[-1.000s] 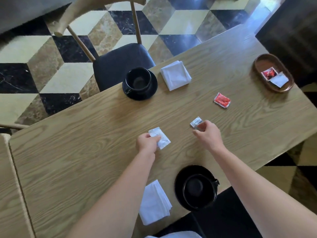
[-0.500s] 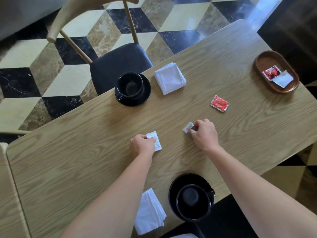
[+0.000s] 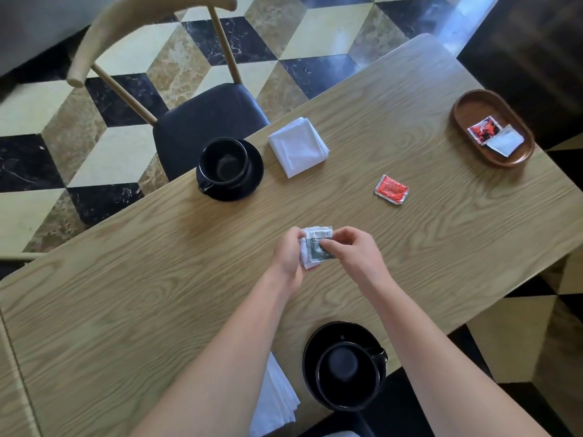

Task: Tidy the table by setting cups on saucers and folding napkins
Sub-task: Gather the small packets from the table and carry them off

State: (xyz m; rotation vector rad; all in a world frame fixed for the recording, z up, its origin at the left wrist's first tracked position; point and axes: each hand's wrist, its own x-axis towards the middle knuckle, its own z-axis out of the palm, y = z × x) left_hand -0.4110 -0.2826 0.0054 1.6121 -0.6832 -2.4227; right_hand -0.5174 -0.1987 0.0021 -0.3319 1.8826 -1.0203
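Black cups [image 3: 224,162], white napkins [image 3: 298,146], red packet [image 3: 391,189], checkered floor [image 3: 157,58].

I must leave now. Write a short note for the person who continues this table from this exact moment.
Hands: left hand and right hand both pinch the white packets, held together above the table.
Things: far cup sits on its saucer, folded napkin beside it. Near cup sits on its saucer; near napkin lies at the table edge.
Done: cups on saucers, far napkin folded.
Left: red packet lies loose; wooden tray already holds two packets. Probably put all there.
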